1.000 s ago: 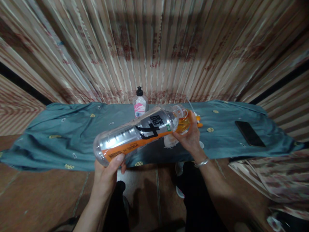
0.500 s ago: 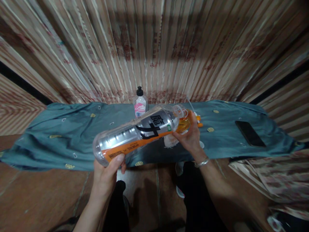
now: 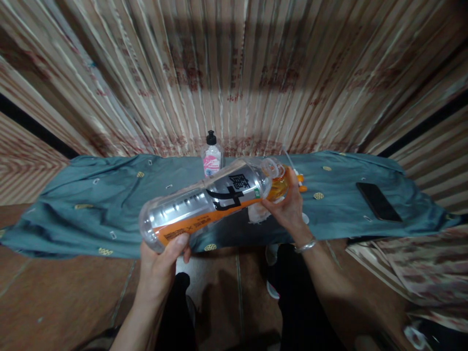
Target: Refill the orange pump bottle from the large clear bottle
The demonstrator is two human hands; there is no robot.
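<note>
A large clear plastic bottle with an orange and black label lies nearly level in front of me, its neck pointing right. My left hand grips its base from below. My right hand is closed around the neck end, where a little orange liquid has pooled. Something orange and white shows just past my right fingers; I cannot tell what it is. A white object lies under the bottle's neck on the cloth.
A teal cloth covers a low table. A small bottle with a black cap and pink label stands at its far edge. A black phone lies at the right. Striped curtains hang behind. The floor is brown tile.
The bottle's base end has drifted slightly to the left; otherwise both hands keep the same hold.
</note>
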